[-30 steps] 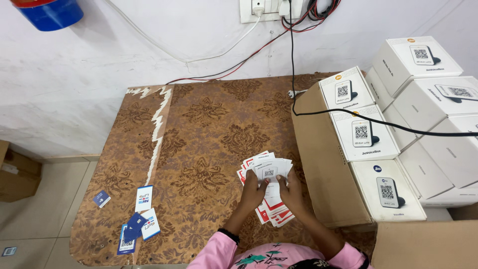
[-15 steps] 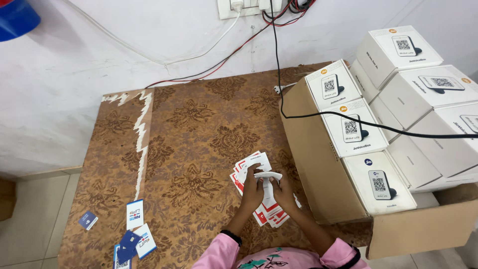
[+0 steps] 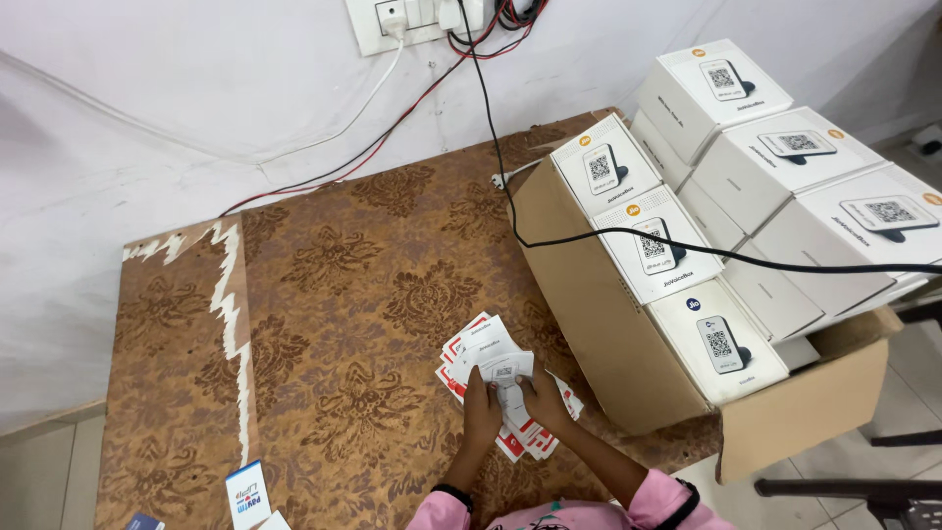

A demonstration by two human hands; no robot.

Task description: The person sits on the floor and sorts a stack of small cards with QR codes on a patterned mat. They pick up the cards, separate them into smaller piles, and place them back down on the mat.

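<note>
Where the pink sleeves (image 3: 549,510) come in at the bottom edge, we see both hands meet over a spread of white cards with red print (image 3: 496,378) lying on the brown patterned tabletop (image 3: 334,294). Our left hand (image 3: 481,412) and right hand (image 3: 543,402) each pinch a small white card (image 3: 505,371) between thumb and fingertips, holding it just above the spread; the fingers are curled in, not splayed. Off to the left, at the near edge of the table, lies a white and blue card (image 3: 247,496), well apart from the hands. Just right of the hands stands an open cardboard carton (image 3: 599,314) packed with white boxes (image 3: 716,339), more of them stacked behind. A black cable (image 3: 549,238) runs across the carton and up to a wall socket panel (image 3: 412,20) on the white wall (image 3: 147,128), where red and white wires also hang.
</note>
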